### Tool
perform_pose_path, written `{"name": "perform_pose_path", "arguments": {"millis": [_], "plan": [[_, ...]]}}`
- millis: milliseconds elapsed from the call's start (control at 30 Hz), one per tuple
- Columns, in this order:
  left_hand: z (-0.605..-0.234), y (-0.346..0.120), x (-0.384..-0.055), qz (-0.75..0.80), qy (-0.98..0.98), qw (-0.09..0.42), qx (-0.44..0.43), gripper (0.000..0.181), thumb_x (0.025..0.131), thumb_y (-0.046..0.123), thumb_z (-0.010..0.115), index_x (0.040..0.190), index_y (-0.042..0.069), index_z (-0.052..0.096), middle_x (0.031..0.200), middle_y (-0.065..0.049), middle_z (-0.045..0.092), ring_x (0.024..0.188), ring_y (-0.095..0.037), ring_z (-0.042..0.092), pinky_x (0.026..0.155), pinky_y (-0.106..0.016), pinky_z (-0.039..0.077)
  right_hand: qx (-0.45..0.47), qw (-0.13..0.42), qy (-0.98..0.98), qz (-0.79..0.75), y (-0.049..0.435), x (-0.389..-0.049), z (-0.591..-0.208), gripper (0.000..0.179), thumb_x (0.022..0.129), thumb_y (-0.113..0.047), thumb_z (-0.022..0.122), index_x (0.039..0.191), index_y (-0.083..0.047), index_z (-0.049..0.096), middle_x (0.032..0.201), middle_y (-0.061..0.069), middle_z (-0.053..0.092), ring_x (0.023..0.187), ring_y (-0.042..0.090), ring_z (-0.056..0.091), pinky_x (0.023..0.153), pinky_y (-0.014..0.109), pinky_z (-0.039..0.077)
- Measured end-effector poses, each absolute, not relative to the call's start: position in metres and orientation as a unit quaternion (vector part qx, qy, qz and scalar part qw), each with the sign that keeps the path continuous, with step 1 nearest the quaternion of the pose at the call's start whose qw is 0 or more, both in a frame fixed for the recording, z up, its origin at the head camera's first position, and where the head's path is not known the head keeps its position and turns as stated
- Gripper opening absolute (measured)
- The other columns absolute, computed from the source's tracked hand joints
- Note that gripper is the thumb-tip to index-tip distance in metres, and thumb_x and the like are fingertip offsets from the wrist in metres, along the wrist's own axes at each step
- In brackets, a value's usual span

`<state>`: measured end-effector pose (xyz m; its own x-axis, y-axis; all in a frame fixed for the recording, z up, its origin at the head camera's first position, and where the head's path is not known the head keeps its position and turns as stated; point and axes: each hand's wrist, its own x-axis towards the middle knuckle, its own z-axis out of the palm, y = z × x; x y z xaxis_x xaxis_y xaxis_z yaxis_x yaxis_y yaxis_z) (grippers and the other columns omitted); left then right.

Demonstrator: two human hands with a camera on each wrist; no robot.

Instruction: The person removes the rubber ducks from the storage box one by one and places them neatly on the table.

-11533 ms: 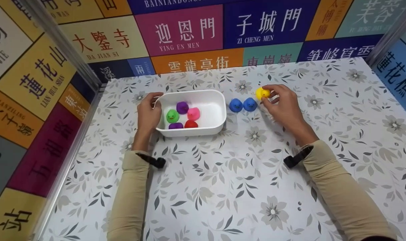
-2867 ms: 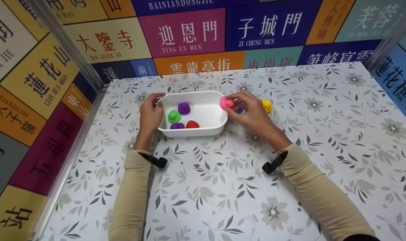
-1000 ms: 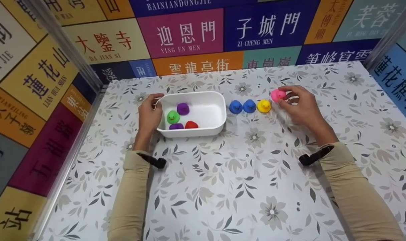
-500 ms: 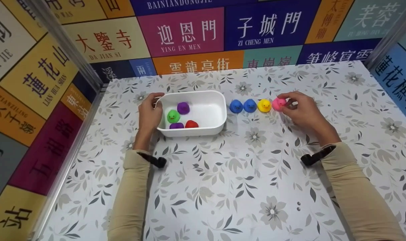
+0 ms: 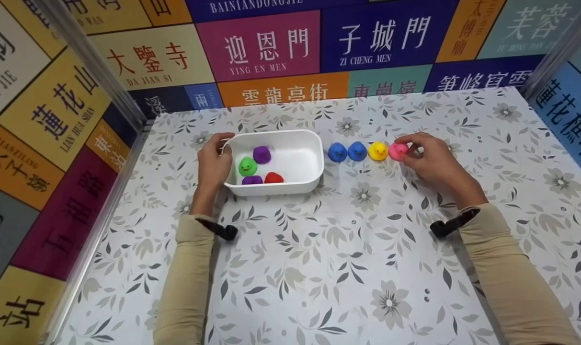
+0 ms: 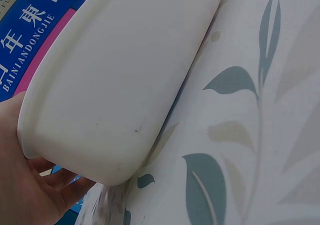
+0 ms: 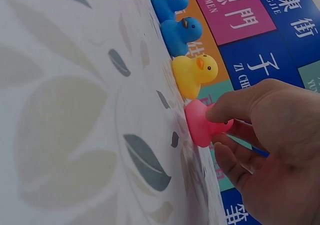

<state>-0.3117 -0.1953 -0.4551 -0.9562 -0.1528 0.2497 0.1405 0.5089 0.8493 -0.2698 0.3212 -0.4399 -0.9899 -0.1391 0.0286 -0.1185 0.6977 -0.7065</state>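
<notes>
My right hand (image 5: 431,155) pinches a pink rubber duck (image 7: 198,122) between thumb and fingers, at the right end of a row on the table. Beside it in the row stand a yellow duck (image 5: 378,151) and two blue ducks, one (image 5: 357,151) near the yellow and the other (image 5: 337,152) closer to the tub. At the left, my left hand (image 5: 214,160) grips the end wall of a white plastic tub (image 6: 110,75), thumb at the rim. Inside lie a green duck (image 5: 247,166), a purple duck (image 5: 261,155), another purple piece (image 5: 252,180) and a red one (image 5: 273,178), the last two partly hidden by the near wall.
A floral-patterned cloth covers the table (image 5: 295,268). Panels with colourful street-name signs (image 5: 266,45) stand along the back and both sides. Each wrist carries a black camera mount, such as the right one (image 5: 453,223).
My right hand took the pink duck out of the tub, carried it right past the yellow duck and lowered it to the row's end. The left hand stays at the tub.
</notes>
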Motion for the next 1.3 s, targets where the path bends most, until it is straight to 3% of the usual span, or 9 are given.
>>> {"name": "perform_pose_path", "arguments": {"millis": [400,533,800,1100,1300], "plan": [[-0.455,-0.195,-0.310,-0.505,-0.850,0.151,0.001,0.034,0.106,0.005,0.055,0.135,0.008,0.072,0.129,-0.015,0.079,0.115,-0.026,0.074,0.098,-0.041,0.056,-0.080,0.005,0.925,-0.372,0.319,-0.271,-0.444,0.044,0.103,-0.014,0.072,0.147,-0.010,0.065,0.142,0.019,0.065,0.113,0.034,0.063,0.085,0.017,0.045],[-0.456,-0.195,-0.310,-0.506,-0.849,0.153,0.001,0.034,0.106,0.005,0.055,0.135,0.009,0.073,0.128,-0.015,0.079,0.114,-0.026,0.075,0.096,-0.040,0.057,-0.088,-0.003,0.927,-0.365,0.317,-0.271,-0.443,0.047,0.102,-0.010,0.071,0.148,-0.008,0.063,0.144,0.021,0.064,0.115,0.036,0.063,0.093,0.029,0.045],[-0.456,-0.195,-0.311,-0.503,-0.850,0.155,0.002,0.035,0.105,0.004,0.055,0.135,0.009,0.073,0.128,-0.014,0.079,0.113,-0.025,0.074,0.095,-0.039,0.056,-0.095,-0.057,0.928,-0.357,0.314,-0.271,-0.440,0.057,0.104,-0.026,0.072,0.157,-0.012,0.055,0.154,0.023,0.052,0.129,0.042,0.046,0.097,0.053,0.038],[-0.456,-0.195,-0.312,-0.501,-0.852,0.153,0.005,0.035,0.105,0.005,0.056,0.135,0.009,0.073,0.128,-0.014,0.079,0.114,-0.025,0.075,0.096,-0.040,0.057,-0.113,-0.100,0.918,-0.367,0.291,-0.269,-0.428,0.049,0.103,-0.022,0.072,0.150,-0.012,0.063,0.158,0.018,0.054,0.142,0.038,0.042,0.112,0.060,0.041],[-0.456,-0.195,-0.312,-0.498,-0.854,0.152,0.004,0.035,0.105,0.006,0.055,0.135,0.010,0.073,0.130,-0.013,0.079,0.115,-0.025,0.075,0.098,-0.040,0.057,-0.163,-0.103,0.908,-0.372,0.270,-0.264,-0.425,0.045,0.101,-0.018,0.072,0.145,-0.012,0.066,0.154,0.016,0.057,0.146,0.039,0.042,0.122,0.067,0.034]]}}
